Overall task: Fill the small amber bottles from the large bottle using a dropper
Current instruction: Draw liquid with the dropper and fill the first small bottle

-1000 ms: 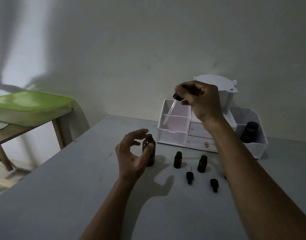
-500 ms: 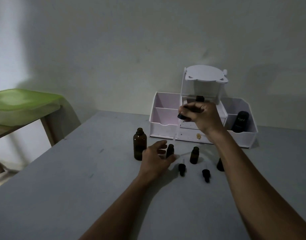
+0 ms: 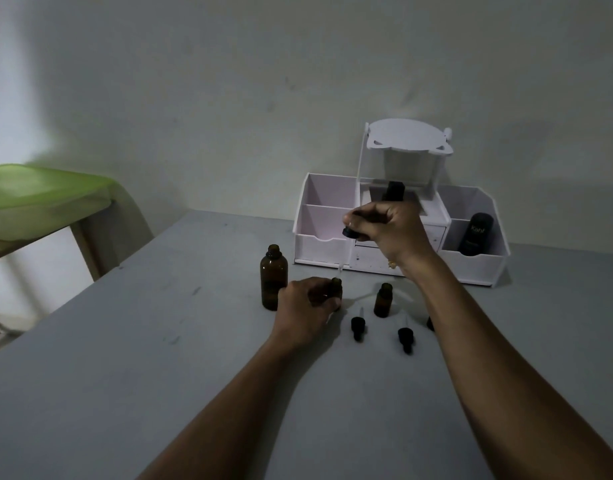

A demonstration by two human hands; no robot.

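Note:
The large amber bottle stands open on the grey table. Just right of it, my left hand grips a small amber bottle, whose neck shows above my fingers. My right hand holds a dropper by its black bulb, the glass tip pointing down just above that bottle's mouth. A second small amber bottle stands open to the right. Two black dropper caps lie in front of it. Another dark item is half hidden behind my right forearm.
A white desk organiser with compartments and a small mirror stands at the back against the wall, holding a black bottle on its right. A green-covered wooden table stands to the left, beyond the table's edge.
My left hand left the large bottle and closed on the small bottle to its right. My right hand brought the dropper down from high above to just over that small bottle.

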